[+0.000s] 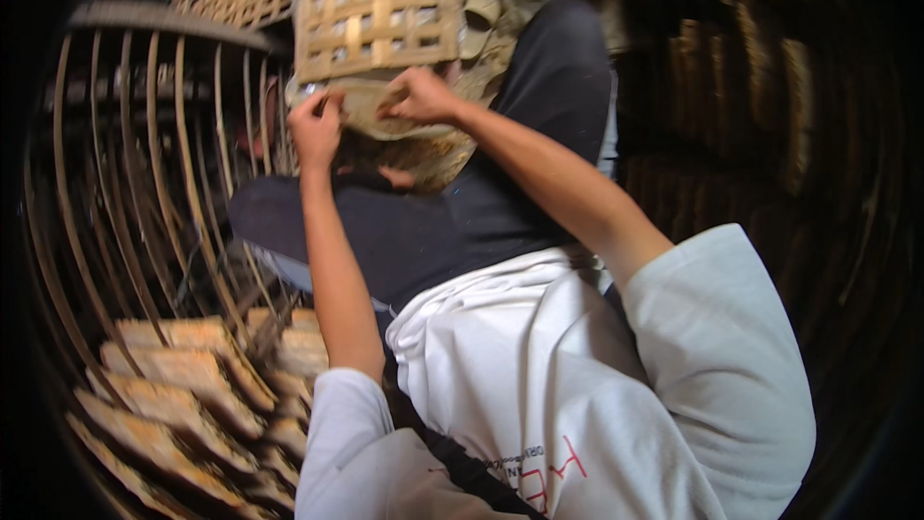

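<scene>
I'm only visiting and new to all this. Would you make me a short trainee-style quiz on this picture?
1. True or false: a tan sheet shows between the left hand and the right hand.

2. Multiple choice: what is just beyond the hands?
A) a glass bottle
B) a woven panel
C) a metal bucket

3. Fill the gap: the tall thin rods stand on the person's ____ side.

Key:
1. True.
2. B.
3. Left.
</scene>
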`<state>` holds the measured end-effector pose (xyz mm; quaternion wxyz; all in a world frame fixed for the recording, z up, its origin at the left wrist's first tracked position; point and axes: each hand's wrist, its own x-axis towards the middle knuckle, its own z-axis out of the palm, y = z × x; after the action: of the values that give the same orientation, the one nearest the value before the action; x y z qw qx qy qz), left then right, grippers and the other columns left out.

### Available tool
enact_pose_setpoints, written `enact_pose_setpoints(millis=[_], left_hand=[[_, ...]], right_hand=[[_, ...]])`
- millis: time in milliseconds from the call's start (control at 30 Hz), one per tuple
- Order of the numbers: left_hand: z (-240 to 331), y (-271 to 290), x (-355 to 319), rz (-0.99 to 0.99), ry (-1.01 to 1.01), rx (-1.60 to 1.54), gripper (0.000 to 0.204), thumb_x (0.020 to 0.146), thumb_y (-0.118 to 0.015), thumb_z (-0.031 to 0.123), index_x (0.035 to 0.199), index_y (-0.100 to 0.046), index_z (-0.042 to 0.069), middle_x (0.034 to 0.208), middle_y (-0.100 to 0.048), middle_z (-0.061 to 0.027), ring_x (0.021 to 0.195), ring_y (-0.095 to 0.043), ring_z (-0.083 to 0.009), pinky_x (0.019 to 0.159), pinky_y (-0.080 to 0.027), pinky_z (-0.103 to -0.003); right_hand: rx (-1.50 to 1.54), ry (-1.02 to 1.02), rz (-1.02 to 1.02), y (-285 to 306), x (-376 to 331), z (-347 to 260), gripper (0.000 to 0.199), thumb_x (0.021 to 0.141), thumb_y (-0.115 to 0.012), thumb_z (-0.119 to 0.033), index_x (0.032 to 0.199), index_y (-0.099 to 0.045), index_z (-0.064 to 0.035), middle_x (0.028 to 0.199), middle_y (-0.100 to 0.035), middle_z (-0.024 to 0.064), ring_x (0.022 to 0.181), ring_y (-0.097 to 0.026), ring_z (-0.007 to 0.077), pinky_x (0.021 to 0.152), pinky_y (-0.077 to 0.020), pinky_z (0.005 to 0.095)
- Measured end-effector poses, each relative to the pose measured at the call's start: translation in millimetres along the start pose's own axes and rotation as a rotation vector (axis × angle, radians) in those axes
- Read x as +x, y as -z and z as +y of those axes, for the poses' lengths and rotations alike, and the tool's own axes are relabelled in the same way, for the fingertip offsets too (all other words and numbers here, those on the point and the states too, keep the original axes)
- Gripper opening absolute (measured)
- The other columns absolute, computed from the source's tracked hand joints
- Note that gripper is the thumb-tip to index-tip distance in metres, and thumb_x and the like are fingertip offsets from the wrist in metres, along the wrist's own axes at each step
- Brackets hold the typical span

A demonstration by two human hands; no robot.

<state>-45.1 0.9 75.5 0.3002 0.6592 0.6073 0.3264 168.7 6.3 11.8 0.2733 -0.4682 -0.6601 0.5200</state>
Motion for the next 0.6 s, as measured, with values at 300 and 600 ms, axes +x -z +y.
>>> enact_pose_setpoints(millis=[300,600], left_hand=[[-9,14,-1,0.25,0.071,-0.41,0.023,0.092,-0.075,0.022,0.093,-0.075,-0.001,0.072,-0.068,-0.001,0.061,-0.06,-0.0059,0.055,-0.046,-0.022],[15,4,-1,0.207,0.216,-0.33,0.013,0.09,-0.073,0.008,0.097,-0.07,-0.003,0.08,-0.07,-0.0049,0.064,-0.063,-0.0102,0.059,-0.051,-0.029]], right_hand=[[-0.405,-0.03,-0.27,14,-11,-6,0.042,0.075,-0.084,-0.032,0.105,-0.076,-0.0041,0.089,-0.074,0.0183,0.084,-0.072,0.0323,0.078,-0.0535,0.0428],[-0.054,-0.028,-0.052,3,-2,-11,0.041,0.08,-0.083,-0.034,0.102,-0.075,-0.0001,0.087,-0.075,0.0147,0.078,-0.071,0.025,0.074,-0.0544,0.0379]])
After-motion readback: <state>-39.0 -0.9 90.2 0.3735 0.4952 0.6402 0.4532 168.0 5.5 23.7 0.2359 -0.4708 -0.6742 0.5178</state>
